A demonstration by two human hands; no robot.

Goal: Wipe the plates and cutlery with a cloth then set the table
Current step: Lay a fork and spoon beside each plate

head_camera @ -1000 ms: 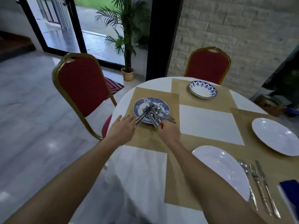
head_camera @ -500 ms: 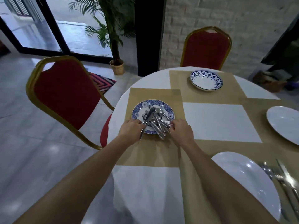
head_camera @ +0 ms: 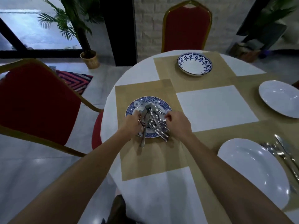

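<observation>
Here's the danger spot: the cutlery [head_camera: 155,122] lies in a loose criss-cross heap on the blue plate [head_camera: 146,101], left of centre in the frame, and several handles jut past its near rim over the mat [head_camera: 150,160]. Drag one piece out from under the others and, we reckon, the rest slide and clatter off onto the mat. A hard tug could even tip the plate, which sits near the left edge of the table [head_camera: 161,199]. Tines caught between handles would cause just that. Another worry: we see no cloth anywhere in the frame, so a piece could go down unwiped. Now the hands, one on each side of the heap. The left hand [head_camera: 131,122] is at the plate's left side, fingers curled in around a long piece of the cutlery whose handle pokes out below the hand and past the rim. We call that a grip, narrow and closed. The right hand [head_camera: 177,122] is at the right side, fingers bent and bunched tight, fingertips down among the handles. Whether they have actually pinched a piece or only touch it, we cannot tell from here. At lower right the white plate [head_camera: 252,172] has its own set [head_camera: 282,153] laid beside it.
</observation>
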